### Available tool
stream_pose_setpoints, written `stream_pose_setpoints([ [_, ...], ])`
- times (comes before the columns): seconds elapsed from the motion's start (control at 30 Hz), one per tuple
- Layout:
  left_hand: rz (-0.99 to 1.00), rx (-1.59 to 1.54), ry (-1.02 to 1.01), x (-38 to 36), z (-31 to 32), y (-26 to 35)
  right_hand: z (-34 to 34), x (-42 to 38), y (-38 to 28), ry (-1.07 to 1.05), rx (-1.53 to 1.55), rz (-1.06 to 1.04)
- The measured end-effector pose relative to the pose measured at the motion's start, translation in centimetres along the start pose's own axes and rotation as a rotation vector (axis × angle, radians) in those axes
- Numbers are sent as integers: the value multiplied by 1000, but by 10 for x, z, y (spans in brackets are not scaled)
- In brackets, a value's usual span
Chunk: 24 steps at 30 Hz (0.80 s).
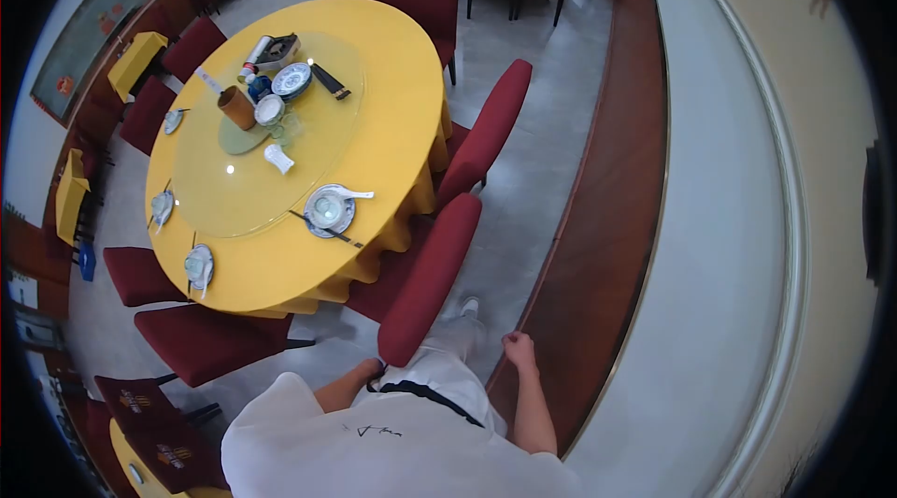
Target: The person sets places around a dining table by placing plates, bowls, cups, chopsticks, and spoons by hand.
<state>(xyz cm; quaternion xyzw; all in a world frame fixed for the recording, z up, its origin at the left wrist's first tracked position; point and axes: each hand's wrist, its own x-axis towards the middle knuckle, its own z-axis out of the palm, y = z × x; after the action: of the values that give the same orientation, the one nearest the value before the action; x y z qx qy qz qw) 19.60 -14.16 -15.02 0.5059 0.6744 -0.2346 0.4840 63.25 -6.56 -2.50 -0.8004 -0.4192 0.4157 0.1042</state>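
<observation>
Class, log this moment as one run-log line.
left hand: beside red chair, contact unclear | right hand: loosely curled | yellow table: dishes set out

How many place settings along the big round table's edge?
4 on the yellow tablecloth, by picture position: right setting, bottom-left setting, left setting, upper-left setting. None looks hidden.

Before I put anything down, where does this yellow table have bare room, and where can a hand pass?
Bare: the yellow cloth between glass turntable and far-right edge; the turntable's near part, between white dish and rim. Crowded: its middle and far part, around brown cup and patterned plate. A hand might pass between nearest red chair and brown panel.
</observation>
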Motion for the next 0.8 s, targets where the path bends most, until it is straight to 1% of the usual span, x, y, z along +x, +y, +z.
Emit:
stream_pose_setpoints([
  [0.07,-6,-95,-45,2,-1,41,-29,40,1,31,14,-9],
  [0.17,-45,-227,-124,-10,4,89,-88,76,-11,-124,24,238],
  [0.3,-99,-365,-144,-15,-16,148,-131,150,31,3,-159,103],
  [0.33,-107,-389,-140,-14,-29,163,-139,172,38,51,-157,102],
  [0.4,-134,-436,-126,0,-47,187,-150,224,55,54,-27,149],
  [0.47,-160,-484,-105,15,-70,211,-160,273,38,28,103,196],
  [0.53,-190,-531,-83,34,-89,242,-185,310,-6,-32,203,229],
  [0.57,-206,-561,-66,44,-97,259,-197,334,-38,-17,144,253],
  [0.63,-231,-587,-29,60,-109,296,-213,405,-51,-66,140,177],
  [0.67,-243,-599,-15,70,-115,315,-224,438,-58,-84,218,159],
  [0.73,-216,-627,51,92,-129,369,-268,504,-78,-103,370,126],
  [0.8,-152,-636,123,123,-163,432,-315,555,-115,-92,351,153],
])
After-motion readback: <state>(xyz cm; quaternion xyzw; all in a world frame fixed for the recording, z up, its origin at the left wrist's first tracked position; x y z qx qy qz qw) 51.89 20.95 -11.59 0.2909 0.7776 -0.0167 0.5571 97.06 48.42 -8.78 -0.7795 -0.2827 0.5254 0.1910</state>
